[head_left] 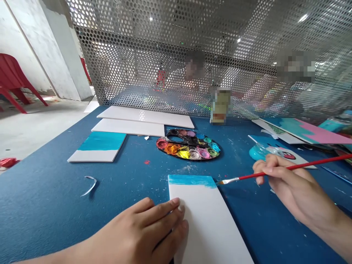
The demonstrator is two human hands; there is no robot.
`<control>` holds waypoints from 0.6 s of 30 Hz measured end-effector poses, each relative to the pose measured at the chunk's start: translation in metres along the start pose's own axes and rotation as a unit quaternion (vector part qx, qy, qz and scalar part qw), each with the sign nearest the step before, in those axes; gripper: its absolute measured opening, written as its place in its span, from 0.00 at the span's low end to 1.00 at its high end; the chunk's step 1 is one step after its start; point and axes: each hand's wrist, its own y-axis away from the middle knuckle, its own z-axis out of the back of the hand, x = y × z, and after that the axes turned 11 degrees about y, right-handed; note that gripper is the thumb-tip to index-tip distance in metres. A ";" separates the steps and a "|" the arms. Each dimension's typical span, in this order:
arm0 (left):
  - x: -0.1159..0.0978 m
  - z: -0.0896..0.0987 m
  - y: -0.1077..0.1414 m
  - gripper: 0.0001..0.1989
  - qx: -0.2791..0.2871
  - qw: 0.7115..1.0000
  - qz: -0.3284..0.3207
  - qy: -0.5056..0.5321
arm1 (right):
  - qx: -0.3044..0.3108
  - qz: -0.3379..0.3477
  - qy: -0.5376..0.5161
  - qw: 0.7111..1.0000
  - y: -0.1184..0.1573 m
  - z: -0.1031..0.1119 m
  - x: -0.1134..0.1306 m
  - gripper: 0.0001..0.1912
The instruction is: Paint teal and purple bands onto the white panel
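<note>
My right hand [294,187] pinches a red-handled paintbrush [275,170], its bristles at the top right corner of a white board [205,223]. A band of blue paint runs along the board's far edge; the rest of its visible face is white. With fingers stretched out, my left hand [148,227] lies on the board's left edge. Beyond the board sits an oval black paint palette [189,145] with several coloured wells, among them yellow, orange and blue. To the left lies a smaller board [96,146], blue on its far half and white on its near half.
Two blank white boards [145,116] lie at the back left of the blue table [132,183]. On the right are a cup of blue liquid [258,151] and painted boards [313,130]. A perforated metal screen [154,55] stands behind. A paper curl [89,186] lies left.
</note>
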 end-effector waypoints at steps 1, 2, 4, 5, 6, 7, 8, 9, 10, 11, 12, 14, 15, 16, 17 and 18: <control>0.000 0.001 -0.002 0.24 0.000 1.000 0.000 0.000 | 0.002 -0.001 0.000 1.000 0.001 -0.001 0.001 0.19; 0.000 0.002 -0.003 0.23 0.001 1.000 0.002 -0.001 | 0.009 -0.003 0.002 1.000 0.001 -0.002 0.001 0.19; -0.001 0.003 -0.006 0.24 -0.001 1.000 0.002 -0.003 | 0.024 -0.006 0.005 1.000 0.002 -0.005 0.001 0.18; -0.001 0.003 -0.006 0.26 -0.004 1.000 0.001 -0.005 | 0.027 -0.007 0.005 1.000 0.002 -0.005 0.001 0.18; -0.001 0.003 -0.006 0.28 -0.004 1.000 0.002 -0.006 | 0.024 -0.007 0.004 1.000 0.001 -0.005 0.000 0.19; -0.001 0.003 -0.006 0.28 -0.002 1.000 -0.003 -0.006 | 0.019 -0.005 0.001 1.000 0.000 -0.004 -0.001 0.19; -0.001 0.003 -0.005 0.29 0.001 1.000 -0.003 -0.005 | 0.011 -0.004 -0.003 1.000 -0.001 -0.003 -0.002 0.20; -0.001 0.003 -0.004 0.28 0.003 1.000 -0.005 -0.002 | 0.005 -0.003 -0.007 1.000 -0.001 -0.003 -0.003 0.20; -0.001 0.004 -0.003 0.26 0.007 1.000 -0.003 0.001 | 0.003 -0.004 -0.010 1.000 -0.001 -0.002 -0.003 0.20; 0.000 0.004 -0.002 0.24 0.008 1.000 -0.001 0.004 | 0.006 -0.005 -0.012 1.000 -0.001 -0.002 -0.004 0.19; 0.000 0.004 -0.001 0.22 0.014 1.000 0.003 0.007 | 0.012 -0.006 -0.013 1.000 0.000 -0.002 -0.004 0.19; 0.001 0.004 0.000 0.18 0.020 1.000 0.011 0.011 | 0.025 -0.007 -0.011 1.000 0.001 -0.003 -0.003 0.17; 0.001 0.004 0.000 0.18 0.019 1.000 0.010 0.013 | 0.026 -0.005 -0.010 1.000 0.001 -0.003 -0.002 0.17; 0.001 0.004 0.000 0.19 0.019 1.000 0.010 0.014 | 0.023 -0.003 -0.011 1.000 0.001 -0.003 -0.001 0.17; 0.001 0.003 0.000 0.20 0.015 1.000 0.008 0.014 | 0.017 -0.001 -0.013 1.000 0.001 -0.002 -0.001 0.17; 0.000 0.003 0.000 0.23 0.008 1.000 0.005 0.012 | 0.007 -0.001 -0.017 1.000 0.000 0.000 0.000 0.18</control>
